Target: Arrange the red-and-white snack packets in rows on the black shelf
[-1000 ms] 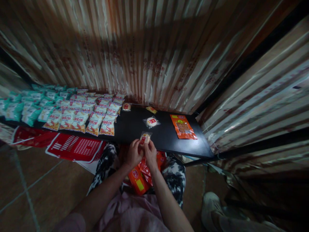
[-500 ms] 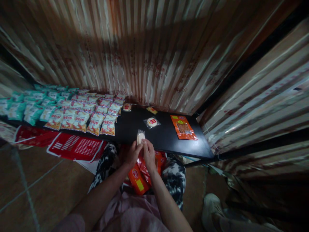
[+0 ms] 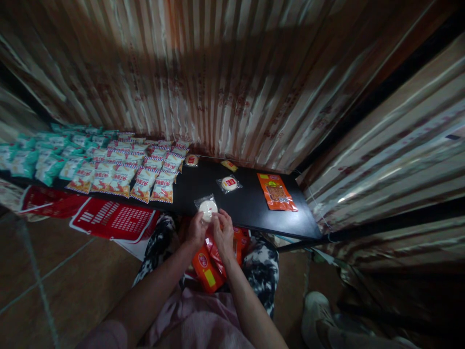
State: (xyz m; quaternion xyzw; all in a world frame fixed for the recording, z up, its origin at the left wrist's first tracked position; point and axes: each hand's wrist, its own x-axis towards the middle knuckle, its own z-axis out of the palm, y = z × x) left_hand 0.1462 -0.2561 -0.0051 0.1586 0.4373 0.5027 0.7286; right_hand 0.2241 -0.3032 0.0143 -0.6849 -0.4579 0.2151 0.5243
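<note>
A round white wafer-like snack in a clear wrapper [image 3: 208,210] is held flat side up at the shelf's front edge. My left hand [image 3: 196,230] grips its lower left edge. On the other side, the fingers of my right hand [image 3: 223,231] pinch the lower right edge of the wrapper. Below both hands, several orange and red packets [image 3: 204,270] lie in my lap. Just beyond the held snack, a similar wrapped round snack with a red label [image 3: 229,183] rests on the black shelf [image 3: 192,186].
Rows of white-and-orange snack bags [image 3: 119,179] and green bags [image 3: 51,167] fill the shelf's left side. An orange pouch [image 3: 277,192] lies at right, a small yellow packet [image 3: 229,166] and another round snack [image 3: 192,160] behind. A person's shoe [image 3: 317,317] is at lower right.
The wrapped snack has turned from a narrow, tilted view to its round face showing. My left hand has shifted slightly left and my right fingers have moved a little apart from it.
</note>
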